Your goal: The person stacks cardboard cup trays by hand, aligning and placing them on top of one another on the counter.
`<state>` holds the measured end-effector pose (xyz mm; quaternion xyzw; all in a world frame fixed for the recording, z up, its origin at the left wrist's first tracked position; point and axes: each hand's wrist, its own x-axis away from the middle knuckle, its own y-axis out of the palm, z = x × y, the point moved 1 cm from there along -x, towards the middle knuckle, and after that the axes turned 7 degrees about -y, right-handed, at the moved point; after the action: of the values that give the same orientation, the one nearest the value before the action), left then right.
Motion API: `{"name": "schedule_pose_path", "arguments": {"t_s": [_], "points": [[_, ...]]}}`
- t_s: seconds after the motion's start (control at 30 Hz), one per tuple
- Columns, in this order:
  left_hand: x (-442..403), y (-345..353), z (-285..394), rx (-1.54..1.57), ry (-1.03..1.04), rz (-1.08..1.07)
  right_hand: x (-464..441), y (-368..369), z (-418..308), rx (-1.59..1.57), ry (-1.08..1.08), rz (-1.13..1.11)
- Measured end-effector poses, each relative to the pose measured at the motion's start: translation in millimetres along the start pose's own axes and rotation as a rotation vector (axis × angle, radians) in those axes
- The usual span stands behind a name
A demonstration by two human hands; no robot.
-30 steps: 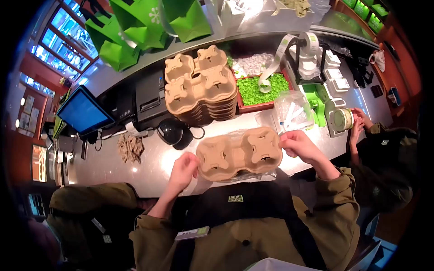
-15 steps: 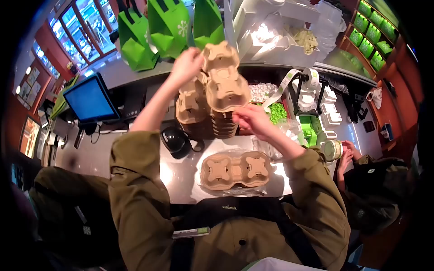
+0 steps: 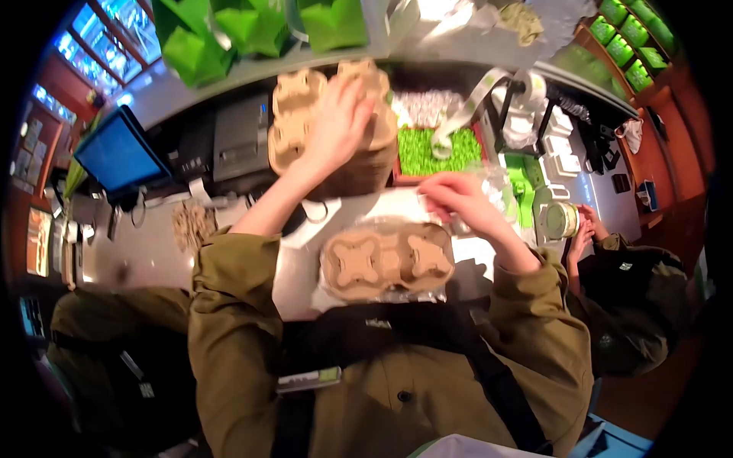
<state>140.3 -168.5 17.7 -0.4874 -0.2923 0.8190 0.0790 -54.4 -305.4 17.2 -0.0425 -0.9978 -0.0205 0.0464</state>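
Note:
My left hand (image 3: pixel 339 126) lies with fingers spread over the top of a tall stack of brown pulp cup carriers (image 3: pixel 291 134) at the back of the counter. To the right of that stack, my right hand (image 3: pixel 456 200) hovers above the counter, its fingers apart and slightly blurred, with nothing seen in it. In front of my body a two-cup pulp carrier (image 3: pixel 387 262) rests on clear plastic wrapping on the metal counter.
Behind stand green bags (image 3: pixel 250 29). A blue-screened monitor (image 3: pixel 120 158) and crumpled brown paper (image 3: pixel 193 223) are left. Right are a red tray of green filler (image 3: pixel 437 152), a label roll (image 3: pixel 528 88) and a co-worker's hands (image 3: pixel 583 231) holding a round tub.
The carrier that my hands were lifting half a second ago is back on the stack. My left hand has come down onto the stack, and my right hand has moved off it, toward me.

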Motion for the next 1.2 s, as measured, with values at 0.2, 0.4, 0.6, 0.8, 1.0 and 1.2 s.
{"name": "schedule_pose_path", "arguments": {"t_s": [0.2,0.4,0.6,0.8,1.0,1.2], "points": [[140.2,-98.9,32.7,0.263,-0.509,-0.475,100.9,-10.8,72.5,0.074,0.155,0.388],[195.3,-119.9,68.9,0.427,-1.125,-0.398,95.5,4.2,82.5,0.161,0.168,0.395],[201.8,-111.7,56.9,0.205,-0.971,-0.419,78.4,-13.8,66.0,0.17,0.378,0.232],[200.6,-117.1,53.8,0.371,-1.07,-0.443,77.4,-11.0,68.1,0.071,0.378,0.241],[143.7,-157.1,64.0,0.726,-1.199,-0.264,75.3,-0.5,-5.9,0.072,-0.034,0.26],[1.5,-142.7,-9.1,0.372,-0.527,0.184,-55.8,13.9,-73.5,0.584,-0.717,0.538]]}}
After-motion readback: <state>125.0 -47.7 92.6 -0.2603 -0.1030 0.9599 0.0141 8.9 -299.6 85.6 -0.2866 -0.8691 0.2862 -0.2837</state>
